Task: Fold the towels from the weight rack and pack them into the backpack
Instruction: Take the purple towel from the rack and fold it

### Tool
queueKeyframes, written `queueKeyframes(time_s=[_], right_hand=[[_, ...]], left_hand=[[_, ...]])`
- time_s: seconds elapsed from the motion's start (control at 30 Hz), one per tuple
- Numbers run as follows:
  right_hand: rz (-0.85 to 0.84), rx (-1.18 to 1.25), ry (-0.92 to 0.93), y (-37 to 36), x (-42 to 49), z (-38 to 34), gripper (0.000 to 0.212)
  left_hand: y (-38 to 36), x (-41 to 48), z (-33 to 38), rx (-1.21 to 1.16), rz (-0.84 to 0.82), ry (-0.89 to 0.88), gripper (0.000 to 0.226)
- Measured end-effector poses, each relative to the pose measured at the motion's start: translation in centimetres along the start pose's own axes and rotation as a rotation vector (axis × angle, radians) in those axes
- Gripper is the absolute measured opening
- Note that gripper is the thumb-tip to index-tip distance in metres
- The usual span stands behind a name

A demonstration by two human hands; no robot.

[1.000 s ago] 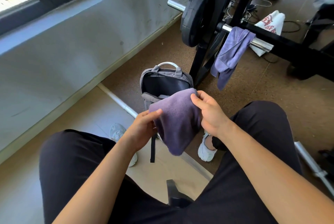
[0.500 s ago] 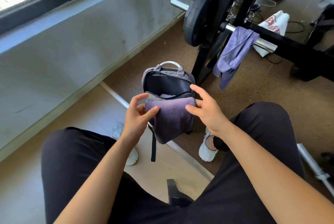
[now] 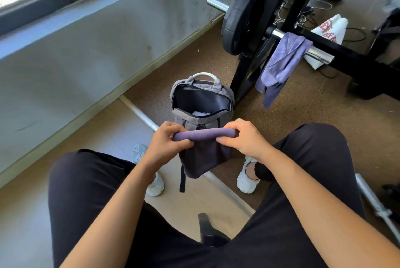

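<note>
**Desk:** Two hands, the left hand (image 3: 166,144) and right hand (image 3: 244,140), are pinching the folded towel (image 3: 203,134), fingers curling round each end, just before the open backpack (image 3: 201,103) standing on the floor (image 3: 303,129).

**Photographer:** Keeping the fold level and taut is probably helping it slip inside. A second towel (image 3: 281,62) is hanging on the bar (image 3: 318,54).

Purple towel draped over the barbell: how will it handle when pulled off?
Probably floppy: the draped towel hangs limp in folds off the barbell. Likely light, as the similar folded towel sags from pinches of the left hand and right hand. It should slide off the smooth bar easily.
</note>
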State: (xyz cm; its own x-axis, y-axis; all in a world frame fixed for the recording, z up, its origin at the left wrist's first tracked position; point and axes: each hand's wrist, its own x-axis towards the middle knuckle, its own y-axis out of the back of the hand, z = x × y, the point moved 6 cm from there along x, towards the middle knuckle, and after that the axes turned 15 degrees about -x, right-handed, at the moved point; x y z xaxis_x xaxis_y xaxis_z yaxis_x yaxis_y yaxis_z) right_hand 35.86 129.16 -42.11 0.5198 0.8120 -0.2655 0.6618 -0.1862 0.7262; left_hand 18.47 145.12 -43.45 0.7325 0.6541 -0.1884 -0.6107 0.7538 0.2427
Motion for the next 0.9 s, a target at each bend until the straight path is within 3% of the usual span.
queueKeyframes(time_s=[0.13, 0.23, 0.43, 0.6, 0.73, 0.8, 0.9], right_hand=[[-0.109, 0.501, -0.151, -0.5, 0.1, 0.5, 0.019], [-0.149, 0.76, -0.292, -1.3, 0.2, 0.7, 0.031], [-0.118, 0.932, -0.363, -1.5, -0.1, 0.4, 0.031], [-0.182, 1.012, -0.355, -1.0, -0.2, 0.0, 0.041], [-0.375, 1.071, -0.243, -1.2, -0.9, -1.5, 0.048], [-0.45, 1.042, -0.216, -1.8, -1.3, -1.9, 0.047], [-0.408, 0.968, -0.226, -2.2, -1.4, -1.6, 0.038]], left_hand=[[-1.2, -0.3, -1.1, -0.479, -0.102, 0.284, 0.043], [-2.7, -1.0, -0.7, -0.702, -0.121, 0.464, 0.036], [-4.9, -2.3, -1.6, -0.733, -0.264, 0.631, 0.056], [-5.2, -2.0, -1.9, -0.902, -0.282, 0.623, 0.043], [-4.7, -1.0, -2.3, -1.131, -0.226, 0.585, 0.031], [-4.3, -0.6, -2.2, -1.125, -0.204, 0.497, 0.034], [-3.8, -0.7, -1.6, -0.979, -0.209, 0.393, 0.046]])
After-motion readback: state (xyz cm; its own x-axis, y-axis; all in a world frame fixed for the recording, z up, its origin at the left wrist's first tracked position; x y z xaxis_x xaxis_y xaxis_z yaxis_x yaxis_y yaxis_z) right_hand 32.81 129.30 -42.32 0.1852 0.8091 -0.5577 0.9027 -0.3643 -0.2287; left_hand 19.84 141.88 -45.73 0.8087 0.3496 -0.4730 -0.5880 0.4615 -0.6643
